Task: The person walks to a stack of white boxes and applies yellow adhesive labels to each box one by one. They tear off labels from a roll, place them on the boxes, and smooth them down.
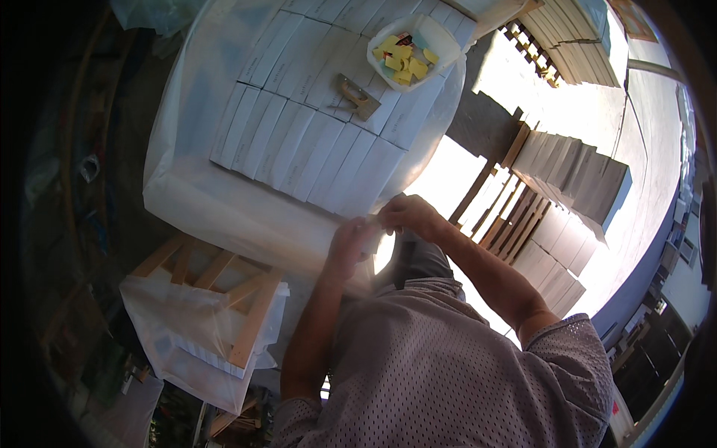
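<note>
Both of my hands meet in front of my waist, at the near edge of a plastic-lined stack of white boxes (pixel 299 142). My left hand (pixel 349 245) is closed, with its fingertips on a small pale piece (pixel 371 237) that I cannot make out. The fingers of my right hand (pixel 411 216) pinch together at the top of the same spot and hide most of it. Farther off, a brown hand tool, perhaps a tape dispenser (pixel 358 98), lies on the boxes. Beyond it sits a white plastic tub (pixel 379 66) holding yellow paper pieces (pixel 403 61).
Clear plastic sheeting (pixel 202 209) hangs round the stack. At lower left stands a plastic-wrapped load with wooden slats (pixel 250 321). To the right are wooden pallets (pixel 515 224) with stacked white boxes (pixel 575 175) on a sunlit floor; another stack (pixel 571 45) rises at the far right.
</note>
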{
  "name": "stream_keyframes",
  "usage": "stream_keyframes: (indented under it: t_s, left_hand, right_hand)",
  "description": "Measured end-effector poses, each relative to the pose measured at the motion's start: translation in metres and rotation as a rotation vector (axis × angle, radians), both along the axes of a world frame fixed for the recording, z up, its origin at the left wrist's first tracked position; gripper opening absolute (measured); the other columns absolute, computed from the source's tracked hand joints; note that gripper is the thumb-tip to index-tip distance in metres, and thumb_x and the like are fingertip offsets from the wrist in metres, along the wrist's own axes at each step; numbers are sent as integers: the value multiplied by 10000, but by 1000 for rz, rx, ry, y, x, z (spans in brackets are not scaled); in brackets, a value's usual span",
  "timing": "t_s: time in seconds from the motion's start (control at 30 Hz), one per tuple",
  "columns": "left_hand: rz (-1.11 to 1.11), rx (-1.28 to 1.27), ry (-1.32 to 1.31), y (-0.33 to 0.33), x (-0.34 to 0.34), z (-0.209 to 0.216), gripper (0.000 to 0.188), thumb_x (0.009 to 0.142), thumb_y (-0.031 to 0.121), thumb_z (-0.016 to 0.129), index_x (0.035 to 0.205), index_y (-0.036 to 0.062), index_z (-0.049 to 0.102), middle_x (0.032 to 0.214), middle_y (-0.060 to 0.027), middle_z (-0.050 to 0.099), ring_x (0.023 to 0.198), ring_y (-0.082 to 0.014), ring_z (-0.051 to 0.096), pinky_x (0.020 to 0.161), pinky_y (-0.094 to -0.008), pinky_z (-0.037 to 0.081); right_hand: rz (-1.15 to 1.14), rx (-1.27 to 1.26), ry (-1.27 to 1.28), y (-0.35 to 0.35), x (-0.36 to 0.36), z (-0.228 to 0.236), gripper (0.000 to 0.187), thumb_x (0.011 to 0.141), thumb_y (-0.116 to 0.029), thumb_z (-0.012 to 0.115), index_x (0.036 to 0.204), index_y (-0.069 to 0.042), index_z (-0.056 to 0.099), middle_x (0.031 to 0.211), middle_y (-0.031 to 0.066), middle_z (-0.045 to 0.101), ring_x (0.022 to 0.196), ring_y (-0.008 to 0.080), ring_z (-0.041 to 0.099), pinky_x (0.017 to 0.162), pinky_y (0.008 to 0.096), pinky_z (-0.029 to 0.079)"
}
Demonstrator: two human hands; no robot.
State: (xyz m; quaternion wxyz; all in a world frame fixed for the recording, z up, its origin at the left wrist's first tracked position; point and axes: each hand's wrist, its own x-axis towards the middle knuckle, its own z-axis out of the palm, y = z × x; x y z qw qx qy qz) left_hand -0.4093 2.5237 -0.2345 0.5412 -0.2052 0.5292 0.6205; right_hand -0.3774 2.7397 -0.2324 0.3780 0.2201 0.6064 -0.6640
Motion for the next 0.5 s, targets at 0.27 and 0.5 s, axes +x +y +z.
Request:
stream_keyframes:
  t_s: [0.27,0.5]
  left_hand:
    - [0,-95,24,6,-1,1,146,926,268,657,939,124,641,743,44,586,580,-25,499,462,-195,364]
    - [-13,-129,83,10,-4,5,170,930,247,646,860,93,621,686,46,508,586,-28,464,469,-223,362]
  right_hand:
    - [45,-35,325,6,2,-6,165,859,-48,597,967,-34,721,847,49,701,697,118,679,619,244,526]
    - [127,55,349,-3,-8,0,170,879,-139,618,904,12,693,800,63,696,705,127,683,645,269,528]
